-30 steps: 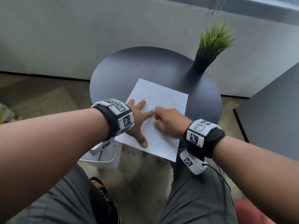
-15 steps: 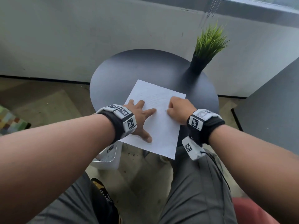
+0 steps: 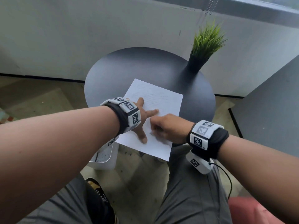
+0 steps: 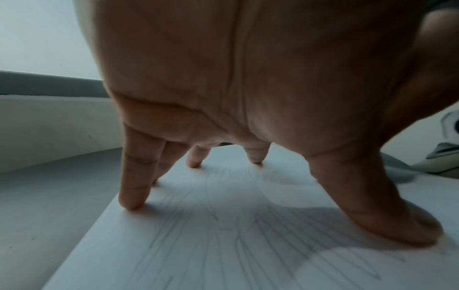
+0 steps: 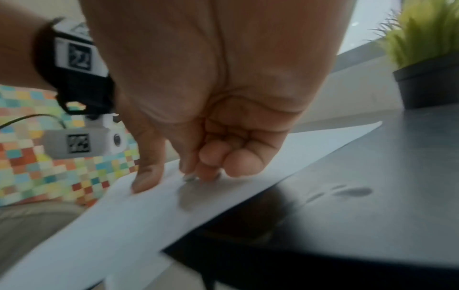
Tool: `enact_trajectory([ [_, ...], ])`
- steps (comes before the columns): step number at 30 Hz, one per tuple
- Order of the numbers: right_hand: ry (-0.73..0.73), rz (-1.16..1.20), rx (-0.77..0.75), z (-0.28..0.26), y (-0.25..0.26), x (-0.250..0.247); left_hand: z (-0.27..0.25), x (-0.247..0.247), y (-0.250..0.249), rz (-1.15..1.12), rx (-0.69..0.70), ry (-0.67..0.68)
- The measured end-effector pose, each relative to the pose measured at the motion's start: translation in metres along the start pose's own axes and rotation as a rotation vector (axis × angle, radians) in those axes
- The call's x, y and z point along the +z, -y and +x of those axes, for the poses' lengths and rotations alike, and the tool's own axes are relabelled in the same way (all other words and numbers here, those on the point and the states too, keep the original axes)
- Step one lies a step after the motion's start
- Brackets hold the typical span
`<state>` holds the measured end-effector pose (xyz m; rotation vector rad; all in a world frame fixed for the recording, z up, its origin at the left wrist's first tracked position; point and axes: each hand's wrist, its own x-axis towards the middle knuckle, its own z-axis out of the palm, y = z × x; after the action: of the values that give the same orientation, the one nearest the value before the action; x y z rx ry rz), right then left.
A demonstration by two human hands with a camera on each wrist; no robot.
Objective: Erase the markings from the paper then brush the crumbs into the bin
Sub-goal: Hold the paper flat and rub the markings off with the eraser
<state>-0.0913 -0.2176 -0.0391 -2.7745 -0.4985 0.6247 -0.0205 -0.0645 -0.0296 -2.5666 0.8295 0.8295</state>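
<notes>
A white sheet of paper (image 3: 155,101) with faint pencil lines lies on the round dark table (image 3: 129,70), its near corner hanging over the edge. My left hand (image 3: 144,117) presses flat on the paper's left side with spread, straight fingers (image 4: 134,196). My right hand (image 3: 163,126) is curled just right of it and pinches a small eraser (image 5: 190,178) against the paper (image 5: 149,215). Only the eraser's grey tip shows. Pencil strokes (image 4: 223,245) run under the left palm. A white bin (image 3: 103,157) stands on the floor below the table's near-left edge, partly hidden by my left forearm.
A green plant in a black pot (image 3: 196,62) stands at the table's far right (image 5: 427,84). A grey wall runs behind the table, and a grey panel (image 3: 267,102) stands to the right. My knees are below the table's near edge.
My right hand has slid from the paper's right edge back left and nearer, close to my left index finger. The left hand stays pressed on the paper.
</notes>
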Motion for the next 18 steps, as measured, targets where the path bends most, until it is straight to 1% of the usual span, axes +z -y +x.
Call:
enact_trajectory([
  [1, 0.001, 0.017, 0.03, 0.002, -0.004, -0.006, 0.001, -0.001, 0.0, 0.009, -0.004, 0.0],
  [2, -0.051, 0.039, 0.106, 0.008, -0.012, -0.011, 0.002, -0.001, -0.001, 0.015, -0.005, -0.002],
  [4, -0.202, 0.049, 0.279, 0.016, -0.03, -0.017, 0.003, -0.003, -0.001, 0.017, -0.018, 0.009],
  [5, -0.249, 0.037, 0.316, 0.017, -0.031, -0.015, 0.004, -0.004, 0.0, 0.015, -0.023, 0.011],
  [6, -0.259, -0.003, 0.277, 0.016, -0.027, -0.01, 0.005, -0.005, 0.0, 0.014, -0.023, 0.01],
  [7, -0.22, -0.034, 0.201, 0.013, -0.019, -0.006, 0.006, -0.006, 0.001, 0.016, -0.019, 0.009],
  [9, -0.053, -0.039, 0.007, 0.001, -0.003, 0.002, 0.008, -0.006, 0.003, 0.022, -0.02, 0.02],
  [10, 0.004, -0.027, -0.028, -0.002, -0.002, 0.0, 0.008, -0.007, 0.004, 0.025, -0.024, 0.027],
  [11, 0.001, -0.017, -0.001, -0.002, -0.007, -0.005, 0.009, -0.008, 0.004, 0.029, -0.027, 0.031],
  [12, -0.054, -0.007, 0.078, 0.003, -0.017, -0.009, 0.009, -0.01, 0.003, 0.031, -0.026, 0.029],
  [14, -0.209, 0.02, 0.284, 0.01, -0.038, -0.015, 0.008, -0.013, 0.002, 0.048, -0.028, 0.024],
  [15, -0.247, 0.02, 0.327, 0.01, -0.042, -0.014, 0.008, -0.014, 0.002, 0.056, -0.029, 0.023],
  [16, -0.236, -0.01, 0.282, 0.009, -0.04, -0.01, 0.008, -0.015, 0.003, 0.065, -0.031, 0.027],
  [18, -0.104, -0.034, 0.102, 0.004, -0.026, -0.001, 0.007, -0.018, 0.002, 0.097, -0.027, 0.031],
])
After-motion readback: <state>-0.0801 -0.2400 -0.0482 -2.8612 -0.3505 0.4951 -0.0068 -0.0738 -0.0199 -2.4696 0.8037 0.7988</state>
